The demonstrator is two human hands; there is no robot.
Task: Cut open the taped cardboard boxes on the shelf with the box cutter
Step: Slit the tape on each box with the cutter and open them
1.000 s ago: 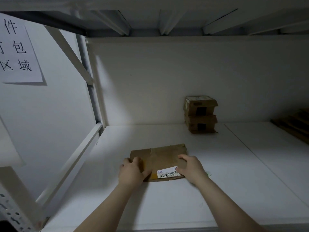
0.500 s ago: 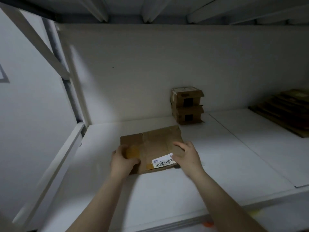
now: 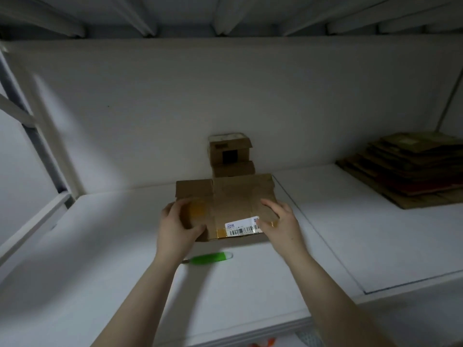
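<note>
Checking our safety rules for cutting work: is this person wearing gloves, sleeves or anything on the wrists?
No. The left hand and right hand are bare, no gloves. Both forearms are uncovered to the frame's edge: no sleeve, watch or bracelet shows.

Single head-worn view, forward and down, close over the shelf (image 3: 250, 296).

Stack of flattened cardboard (image 3: 411, 171) sat far right, against the white back panel (image 3: 225, 96). Orange scrap (image 3: 263, 343) showed low in view, too cropped to identify.
</note>
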